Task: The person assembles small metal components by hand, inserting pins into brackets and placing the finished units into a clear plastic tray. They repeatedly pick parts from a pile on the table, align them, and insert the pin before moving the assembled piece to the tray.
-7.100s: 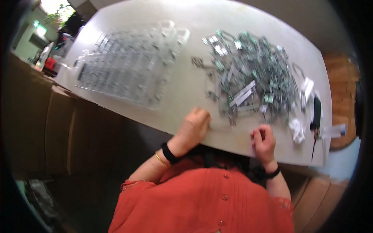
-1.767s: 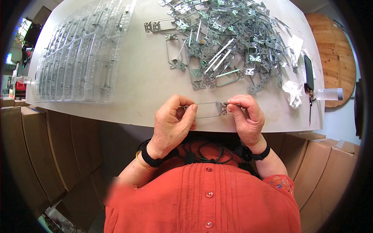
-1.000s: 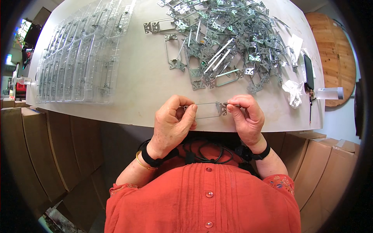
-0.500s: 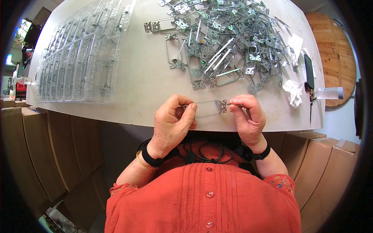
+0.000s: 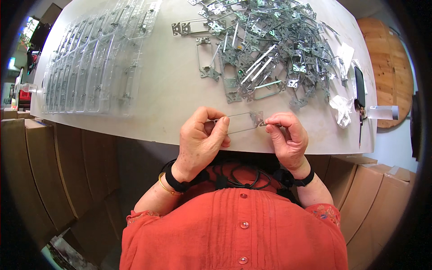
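My left hand (image 5: 204, 133) is closed, its thumb and forefinger pinching the left end of a metal wire-frame bracket (image 5: 243, 130). Two thin rods run across to a cut-out end plate (image 5: 257, 118) on the right, and the frame is tilted a little up at that end. My right hand (image 5: 290, 136) is closed in a pinch beside this plate, on a small dark metal piece (image 5: 264, 124) that meets the plate's lower right corner. Most of that piece is hidden by the fingertips. Both hands are just above the near edge of the table.
A heap of similar metal brackets (image 5: 279, 49) covers the back middle and right. Clear plastic trays (image 5: 96, 67) with brackets in their slots stand at left. Crumpled tissue (image 5: 342, 109) and a dark case (image 5: 359, 87) lie at right. Cardboard boxes (image 5: 366, 193) flank me below the white table (image 5: 157, 99).
The bracket's right end has tilted upward, and its plate has turned slightly. My right fingertips have shifted a little at the plate's corner; my left hand keeps its grip.
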{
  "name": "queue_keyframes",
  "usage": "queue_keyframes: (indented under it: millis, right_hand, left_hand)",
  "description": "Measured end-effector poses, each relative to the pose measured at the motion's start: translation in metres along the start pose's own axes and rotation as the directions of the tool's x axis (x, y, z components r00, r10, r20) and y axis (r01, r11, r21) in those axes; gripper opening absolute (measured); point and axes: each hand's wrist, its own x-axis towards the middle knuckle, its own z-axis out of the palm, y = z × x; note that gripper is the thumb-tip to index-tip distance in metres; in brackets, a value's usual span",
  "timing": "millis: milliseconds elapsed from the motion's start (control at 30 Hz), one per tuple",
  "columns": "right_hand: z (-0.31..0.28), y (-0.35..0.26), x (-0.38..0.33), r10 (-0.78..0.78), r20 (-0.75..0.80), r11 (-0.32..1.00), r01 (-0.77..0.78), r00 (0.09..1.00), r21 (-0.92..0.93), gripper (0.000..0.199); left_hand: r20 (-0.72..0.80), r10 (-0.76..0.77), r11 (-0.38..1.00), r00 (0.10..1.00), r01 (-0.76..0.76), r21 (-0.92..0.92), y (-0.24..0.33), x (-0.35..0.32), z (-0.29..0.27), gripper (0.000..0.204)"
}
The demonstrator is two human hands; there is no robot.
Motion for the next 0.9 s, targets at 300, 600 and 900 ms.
queue_keyframes:
  millis: [300,600,900]
  right_hand:
    - [-0.0001,-0.0022,0.0002,0.043,0.017,0.999,-0.043,0.999,-0.021,0.019]
    - [0.0002,-0.0026,0.0011,0.019,0.022,0.999,-0.018,1.0,-0.048,0.019]
    - [-0.0006,-0.0019,0.0001,0.028,0.021,0.999,-0.028,0.999,-0.029,0.02]
  left_hand:
    - [0.009,-0.009,1.0,1.0,0.009,-0.023,-0.0004,0.0005,-0.0007,0.015]
    - [0.012,0.012,1.0,1.0,-0.012,-0.023,-0.0018,0.0012,-0.0007,0.015]
    - [0.022,0.007,1.0,1.0,-0.007,-0.017,0.0022,-0.0001,-0.0008,0.015]
